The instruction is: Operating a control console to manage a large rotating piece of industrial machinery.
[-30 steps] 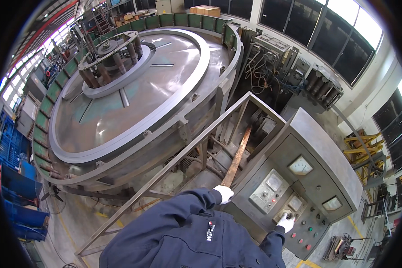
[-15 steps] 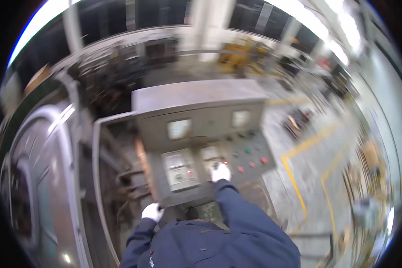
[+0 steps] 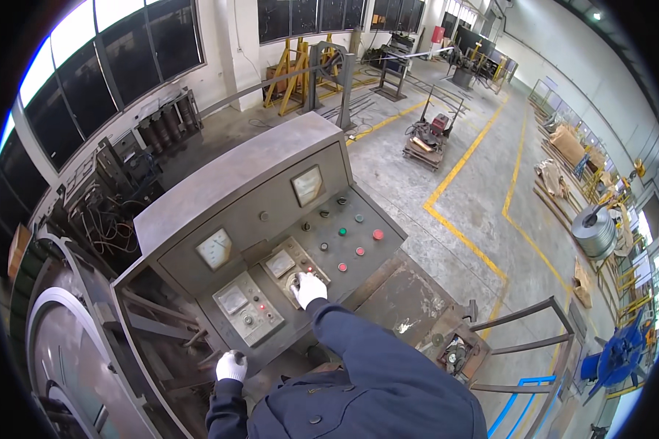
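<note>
A grey metal control console [image 3: 359, 282] stands before me, with buttons and two gauges. My right hand [image 3: 312, 290], in a white glove, closes its fingers on a dial knob [image 3: 296, 284] of the right-hand control module [image 3: 280, 262]. Beside that, to the left, is a similar pale control module [image 3: 247, 309] with a small red light. My left hand [image 3: 231, 368], also white-gloved, is closed at the console's near left corner around a dark rounded thing, mostly hidden by the fingers.
A large round machine part [image 3: 66, 351] stands at the left behind a metal frame [image 3: 135, 329]. Ahead on the right, a wheeled cart [image 3: 426, 146] rests on the floor by yellow lines [image 3: 465, 238]. A metal railing [image 3: 527, 322] and a blue reel [image 3: 619, 358] are at the right.
The view has swung right and become sharp, with the console now tilted in the picture. My right hand stays at the dial and my left at the console's near left corner.
</note>
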`<state>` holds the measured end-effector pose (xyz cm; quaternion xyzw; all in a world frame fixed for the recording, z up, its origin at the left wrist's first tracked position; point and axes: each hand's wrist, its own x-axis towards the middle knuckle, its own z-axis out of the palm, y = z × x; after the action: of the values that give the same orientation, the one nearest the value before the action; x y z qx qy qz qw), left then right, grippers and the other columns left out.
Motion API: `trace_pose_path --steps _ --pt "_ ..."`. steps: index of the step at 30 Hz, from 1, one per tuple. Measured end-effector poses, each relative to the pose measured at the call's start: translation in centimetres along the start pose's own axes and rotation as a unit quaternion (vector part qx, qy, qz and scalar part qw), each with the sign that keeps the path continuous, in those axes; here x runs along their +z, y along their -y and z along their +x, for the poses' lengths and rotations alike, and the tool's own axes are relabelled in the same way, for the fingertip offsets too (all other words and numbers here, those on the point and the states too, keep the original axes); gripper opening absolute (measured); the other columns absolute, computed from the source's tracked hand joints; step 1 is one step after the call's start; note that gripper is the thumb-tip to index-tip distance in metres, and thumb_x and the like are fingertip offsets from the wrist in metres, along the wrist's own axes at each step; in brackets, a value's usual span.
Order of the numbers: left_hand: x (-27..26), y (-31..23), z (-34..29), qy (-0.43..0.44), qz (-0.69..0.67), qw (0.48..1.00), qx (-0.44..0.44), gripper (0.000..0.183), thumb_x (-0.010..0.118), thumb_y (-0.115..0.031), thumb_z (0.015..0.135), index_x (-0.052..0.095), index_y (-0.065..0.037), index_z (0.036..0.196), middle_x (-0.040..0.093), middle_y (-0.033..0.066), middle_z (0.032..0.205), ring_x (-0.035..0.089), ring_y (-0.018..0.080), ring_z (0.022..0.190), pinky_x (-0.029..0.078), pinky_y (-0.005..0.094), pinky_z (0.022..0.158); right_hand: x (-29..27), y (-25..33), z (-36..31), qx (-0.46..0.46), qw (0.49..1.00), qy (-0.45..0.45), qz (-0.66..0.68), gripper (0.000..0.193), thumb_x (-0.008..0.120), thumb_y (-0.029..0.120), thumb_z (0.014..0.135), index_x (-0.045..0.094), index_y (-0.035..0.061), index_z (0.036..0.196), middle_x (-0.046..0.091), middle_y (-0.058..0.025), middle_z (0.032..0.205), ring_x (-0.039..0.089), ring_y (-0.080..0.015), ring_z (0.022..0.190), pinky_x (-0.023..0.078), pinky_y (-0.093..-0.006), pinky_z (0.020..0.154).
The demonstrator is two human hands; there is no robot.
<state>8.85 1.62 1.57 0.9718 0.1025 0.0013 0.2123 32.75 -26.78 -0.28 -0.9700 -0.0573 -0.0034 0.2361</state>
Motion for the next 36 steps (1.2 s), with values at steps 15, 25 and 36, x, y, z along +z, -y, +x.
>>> trace_pose_path --steps 15,25,36 --pt "-0.6 -2.4 6.7 -0.053 -0.040 0.998 -0.015 0.051 0.086 -0.018 0.075 0.065 -0.006 0.120 0.066 0.0138 0.095 0.068 0.0307 0.083 0.057 0.0410 0.076 0.3 -0.9 0.3 -0.027 0.999 0.022 -0.005 0.049 0.064 0.045 0.097 0.065 0.0091 0.131 0.070 -0.0176 0.124 0.067 -0.0324 0.117 0.053 -0.0430 0.102" --pt "-2.2 -2.6 8.9 -0.023 -0.086 0.995 0.049 0.055 0.080 -0.027 0.083 0.059 -0.007 0.130 0.065 0.0190 0.108 0.065 0.0379 0.103 0.054 0.0447 0.090 -0.8 -1.4 0.0 -0.013 0.999 -0.042 0.003 0.043 0.073 0.038 0.090 0.070 0.0052 0.118 0.072 -0.0196 0.107 0.070 -0.0363 0.100 0.056 -0.0463 0.090" --pt "-3.4 -2.3 9.1 0.061 -0.053 0.997 0.005 0.023 0.070 -0.022 0.076 0.071 -0.006 0.093 0.071 0.0208 0.095 0.068 0.0417 0.095 0.056 0.0504 0.084 -0.7 0.2 1.6 -0.031 0.997 0.065 -0.027 0.064 0.071 0.042 0.092 0.060 0.0008 0.140 0.065 -0.0220 0.137 0.061 -0.0365 0.128 0.046 -0.0424 0.111"
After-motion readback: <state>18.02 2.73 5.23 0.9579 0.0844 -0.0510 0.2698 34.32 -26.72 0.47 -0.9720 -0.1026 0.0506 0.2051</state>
